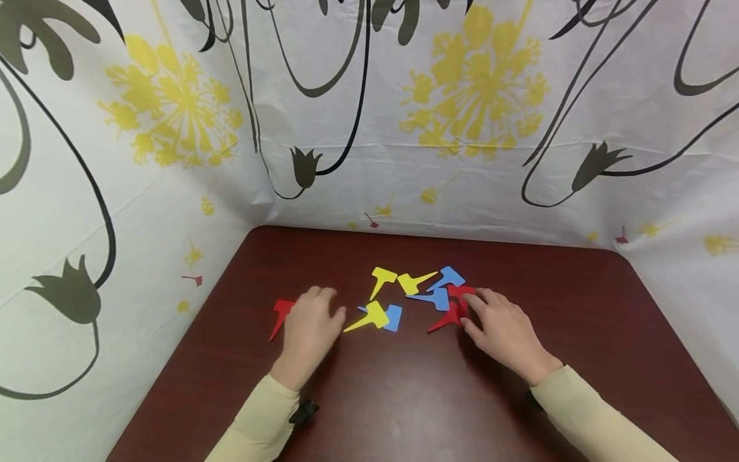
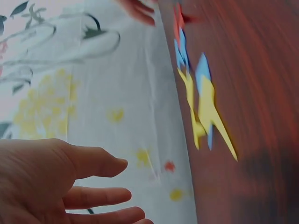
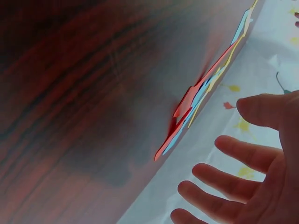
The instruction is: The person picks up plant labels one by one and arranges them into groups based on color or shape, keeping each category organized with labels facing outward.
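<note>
Head view: your left hand is by the red tag left of centre, your right hand at the red pair centre-right; looks like reaching, imo. Left wrist: loose, nothing held. Right wrist: spread wide, empty; flat tags probably want a pinch next.

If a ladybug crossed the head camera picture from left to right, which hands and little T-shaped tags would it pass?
Leftmost red tag, left hand, front yellow tag, rightmost yellow tag, farthest-back blue tag, right hand. Other tags overlap too much to order.
</note>
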`<state>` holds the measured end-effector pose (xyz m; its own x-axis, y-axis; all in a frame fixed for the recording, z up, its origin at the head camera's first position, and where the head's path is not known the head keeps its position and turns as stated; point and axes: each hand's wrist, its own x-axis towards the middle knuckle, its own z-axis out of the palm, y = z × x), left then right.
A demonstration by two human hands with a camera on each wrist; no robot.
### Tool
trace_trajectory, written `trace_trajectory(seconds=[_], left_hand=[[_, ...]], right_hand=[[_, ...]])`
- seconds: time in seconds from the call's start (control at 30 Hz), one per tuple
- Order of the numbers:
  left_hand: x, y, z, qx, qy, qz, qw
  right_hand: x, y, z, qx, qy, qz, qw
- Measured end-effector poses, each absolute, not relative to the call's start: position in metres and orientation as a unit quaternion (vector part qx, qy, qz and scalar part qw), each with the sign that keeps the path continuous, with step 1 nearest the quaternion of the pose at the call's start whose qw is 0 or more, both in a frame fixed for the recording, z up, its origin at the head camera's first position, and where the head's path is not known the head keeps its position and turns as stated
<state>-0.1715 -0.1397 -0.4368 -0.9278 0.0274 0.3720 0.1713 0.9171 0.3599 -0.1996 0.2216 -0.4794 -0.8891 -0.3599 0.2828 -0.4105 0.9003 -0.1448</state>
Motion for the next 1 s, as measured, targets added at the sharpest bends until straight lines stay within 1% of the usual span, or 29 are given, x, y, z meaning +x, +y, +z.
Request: trace_trajectory(seconds=[0.17,0.37,0.63,0.8,1.0], left_hand=[[-0.176,-0.104,-0.435,-0.096,-0.961,-0.198,0.171],[-0.180,-0.063,-0.437,-0.131,-0.965,-0.179,0.141],[-0.189,-0.016,-0.454,-0.172,-0.964,-0.155,0.129],[-0.197,0.004,-0.469,-0.177,-0.967,-0.145,0.113],[-0.201,0.016,-0.486,-0.179,-0.969,-0.136,0.100]], right_hand=[[-0.204,0.225,-0.480,0.178,-0.969,0.119,0.126],[-0.207,0.229,-0.482,0.163,-0.971,0.122,0.124],[-0.210,0.232,-0.485,0.147,-0.973,0.116,0.133],[-0.211,0.235,-0.486,0.142,-0.973,0.113,0.141],[-0.208,0.237,-0.490,0.141,-0.974,0.107,0.144]])
